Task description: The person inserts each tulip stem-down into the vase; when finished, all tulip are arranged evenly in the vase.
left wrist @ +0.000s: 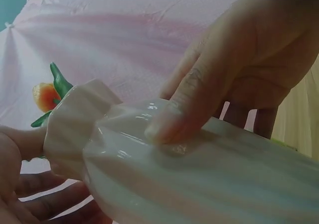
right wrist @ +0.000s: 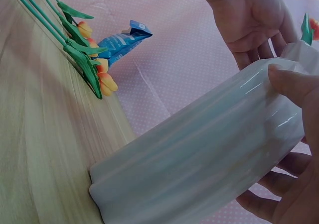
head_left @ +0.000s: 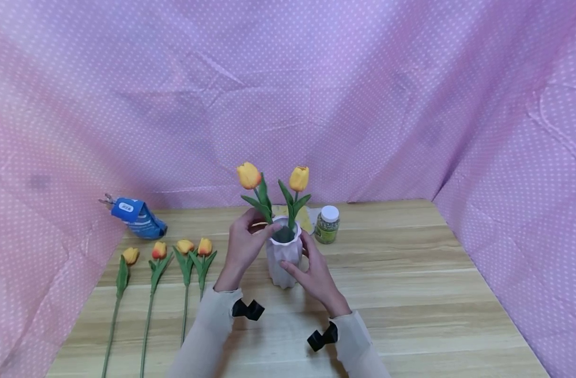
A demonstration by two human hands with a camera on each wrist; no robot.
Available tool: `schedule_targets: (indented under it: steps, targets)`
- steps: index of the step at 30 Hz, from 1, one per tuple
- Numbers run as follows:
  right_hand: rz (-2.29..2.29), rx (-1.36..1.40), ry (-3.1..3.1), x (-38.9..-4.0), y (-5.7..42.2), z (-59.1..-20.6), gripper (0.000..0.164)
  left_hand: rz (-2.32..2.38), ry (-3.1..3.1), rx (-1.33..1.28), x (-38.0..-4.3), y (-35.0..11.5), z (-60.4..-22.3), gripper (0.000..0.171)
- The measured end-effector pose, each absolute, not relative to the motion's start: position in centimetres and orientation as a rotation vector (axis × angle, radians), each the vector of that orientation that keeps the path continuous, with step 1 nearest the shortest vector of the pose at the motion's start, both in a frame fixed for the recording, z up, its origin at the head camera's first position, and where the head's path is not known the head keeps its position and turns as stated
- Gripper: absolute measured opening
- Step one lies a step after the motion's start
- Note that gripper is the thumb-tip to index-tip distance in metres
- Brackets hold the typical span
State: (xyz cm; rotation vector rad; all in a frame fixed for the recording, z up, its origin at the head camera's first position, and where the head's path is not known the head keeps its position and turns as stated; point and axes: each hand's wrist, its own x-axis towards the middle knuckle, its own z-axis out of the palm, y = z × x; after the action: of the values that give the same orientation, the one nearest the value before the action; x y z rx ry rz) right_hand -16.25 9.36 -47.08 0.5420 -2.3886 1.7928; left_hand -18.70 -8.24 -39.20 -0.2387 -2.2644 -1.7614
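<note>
- Four loose tulips (head_left: 161, 269) lie leftmost; two stems leave the frame, two vanish under my left sleeve (head_left: 205, 331).
- My left hand (head_left: 249, 242) is at the rim; I cannot tell whether it pinches the left standing tulip (head_left: 248, 176).
- The white vase (head_left: 279, 260) stands on the table (head_left: 410, 294), hiding the lower stem ends.
- My right hand (head_left: 314, 270) grips it, fingers partly hidden behind.
- The jar (head_left: 327, 224) has unreadable lettering.

Vase (head_left: 284, 262) is hiding bottom of right upright tulip (head_left: 299, 179); left sleeve (head_left: 203, 338) is partly covering two lying tulips (head_left: 205, 248) (jar label (head_left: 325, 233) blurring).
</note>
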Motion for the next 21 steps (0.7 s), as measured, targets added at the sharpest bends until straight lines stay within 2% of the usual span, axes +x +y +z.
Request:
schedule_targets:
  steps: [5, 12, 21]
  targets:
    - [1.793, 0.535, -2.395, -16.3, 9.4, -47.1, 0.08, -1.809, -2.298, -0.226, -18.1, -8.8, -39.2, 0.044]
    - [1.807, 0.522, -2.407, -16.4, 9.4, -47.3, 0.08, -1.823, -2.25, -0.236, -17.2, -10.3, -39.5, 0.044]
    - [1.821, 0.488, -2.426, -16.3, 9.3, -47.1, 0.079, -1.825, -2.229, -0.012, -16.4, -14.9, -41.2, 0.038]
